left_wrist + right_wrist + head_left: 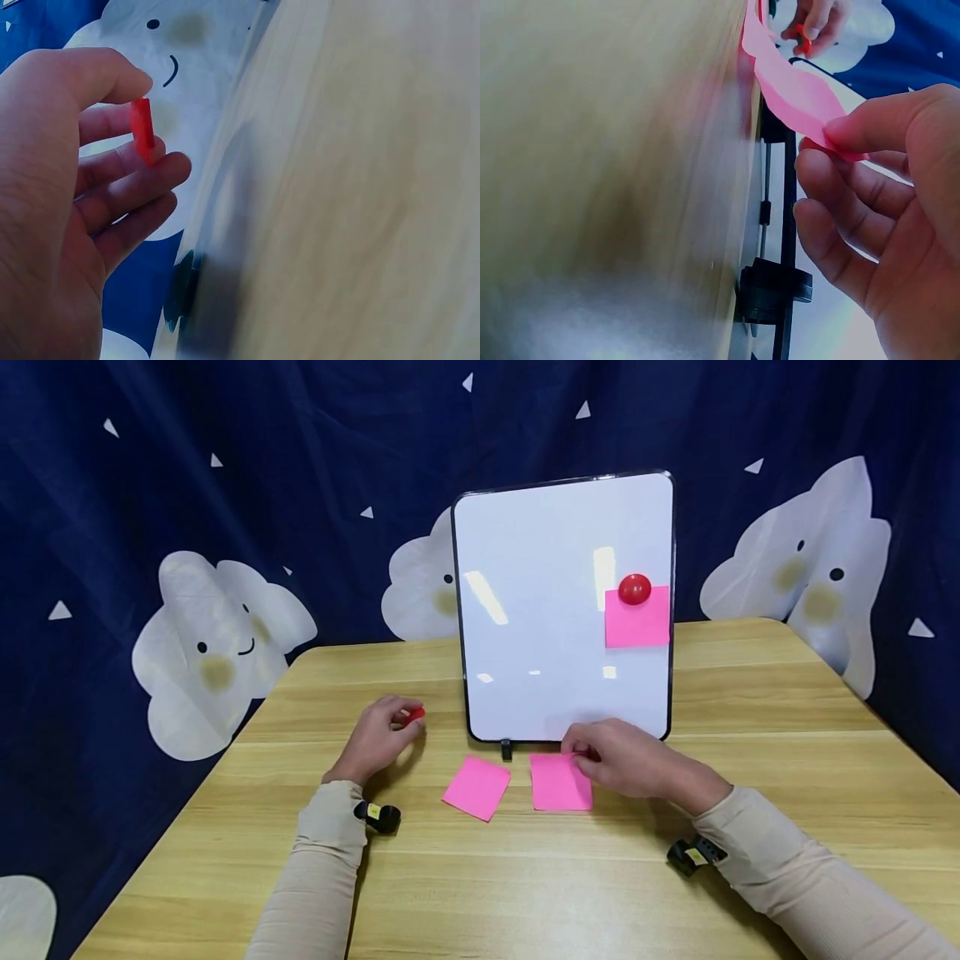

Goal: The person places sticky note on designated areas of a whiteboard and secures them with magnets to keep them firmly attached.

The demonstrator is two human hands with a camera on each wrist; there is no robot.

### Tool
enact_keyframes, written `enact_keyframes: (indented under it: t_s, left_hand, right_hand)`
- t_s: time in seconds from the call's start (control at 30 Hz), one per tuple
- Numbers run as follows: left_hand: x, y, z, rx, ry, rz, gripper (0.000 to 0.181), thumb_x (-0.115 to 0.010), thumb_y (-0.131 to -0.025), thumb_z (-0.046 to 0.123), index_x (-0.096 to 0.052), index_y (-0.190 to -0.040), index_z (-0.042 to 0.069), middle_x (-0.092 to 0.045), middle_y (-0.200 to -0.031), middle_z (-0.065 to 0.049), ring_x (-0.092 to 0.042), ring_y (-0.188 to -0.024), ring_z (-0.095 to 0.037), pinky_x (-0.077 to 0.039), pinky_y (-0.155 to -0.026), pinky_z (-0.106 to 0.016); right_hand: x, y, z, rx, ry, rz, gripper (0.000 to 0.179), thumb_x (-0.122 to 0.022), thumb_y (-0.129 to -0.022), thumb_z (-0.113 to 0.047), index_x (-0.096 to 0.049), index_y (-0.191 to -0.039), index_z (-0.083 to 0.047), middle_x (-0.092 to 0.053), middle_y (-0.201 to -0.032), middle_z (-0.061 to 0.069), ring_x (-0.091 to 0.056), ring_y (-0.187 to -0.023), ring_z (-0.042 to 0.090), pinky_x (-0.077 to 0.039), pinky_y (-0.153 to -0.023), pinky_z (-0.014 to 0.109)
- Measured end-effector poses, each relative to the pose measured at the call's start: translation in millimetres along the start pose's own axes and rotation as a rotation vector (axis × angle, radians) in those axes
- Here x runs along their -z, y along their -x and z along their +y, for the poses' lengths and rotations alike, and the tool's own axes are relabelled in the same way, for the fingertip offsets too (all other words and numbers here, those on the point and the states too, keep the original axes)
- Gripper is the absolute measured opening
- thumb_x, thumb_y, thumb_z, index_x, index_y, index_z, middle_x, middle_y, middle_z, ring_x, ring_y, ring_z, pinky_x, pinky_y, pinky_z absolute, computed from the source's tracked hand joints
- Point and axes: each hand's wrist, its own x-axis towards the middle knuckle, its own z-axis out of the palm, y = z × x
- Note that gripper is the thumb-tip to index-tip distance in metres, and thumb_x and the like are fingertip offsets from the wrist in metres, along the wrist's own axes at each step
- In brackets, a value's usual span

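Note:
My left hand (377, 737) pinches a small red magnet (142, 131) between thumb and fingers, just above the table to the left of the whiteboard. In front of the board, my right hand (633, 758) pinches the upper right corner of a pink sticky note (557, 783). Seen from the right wrist, that note (795, 90) is curved and lifted at the gripped end. A second pink note (477, 788) lies tilted on the table between the hands. On the whiteboard (555, 610), a domed red magnet (634, 589) sits over the top edge of another pink note (637, 625).
The whiteboard stands upright on small black feet (506, 750) on a wooden table (480, 877). Behind it hangs a dark blue curtain (315, 435) with white clouds. A dark green round object (180, 291) shows by the table surface in the left wrist view.

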Motion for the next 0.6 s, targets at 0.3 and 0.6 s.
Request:
enact_keyframes:
  t_s: [0.3, 0.6]
  left_hand:
    - [-1.0, -1.0, 2.7, 0.004, 0.021, 0.0, 0.032, -0.073, -0.092, 0.019, -0.069, -0.12, 0.005, -0.065, -0.113, -0.008, -0.068, -0.096, -0.025, -0.055, -0.087, -0.042]
    - [-4.5, -2.4, 7.2, -0.029, 0.012, 0.013, 0.031, -0.076, -0.091, 0.02, -0.07, -0.117, 0.006, -0.066, -0.111, -0.007, -0.07, -0.094, -0.022, -0.056, -0.086, -0.039]
  right_hand:
    - [1.6, -0.7, -2.2, 0.012, 0.021, 0.055, 0.014, -0.067, -0.092, -0.004, -0.071, -0.102, -0.014, -0.059, -0.082, -0.01, -0.052, -0.072, 0.01, -0.048, -0.065, 0.028]
    - [1.4, -0.4, 1.4, 0.082, 0.018, 0.082, 0.019, -0.066, -0.092, 0.0, -0.072, -0.104, -0.013, -0.065, -0.088, -0.008, -0.055, -0.074, 0.008, -0.051, -0.067, 0.028]
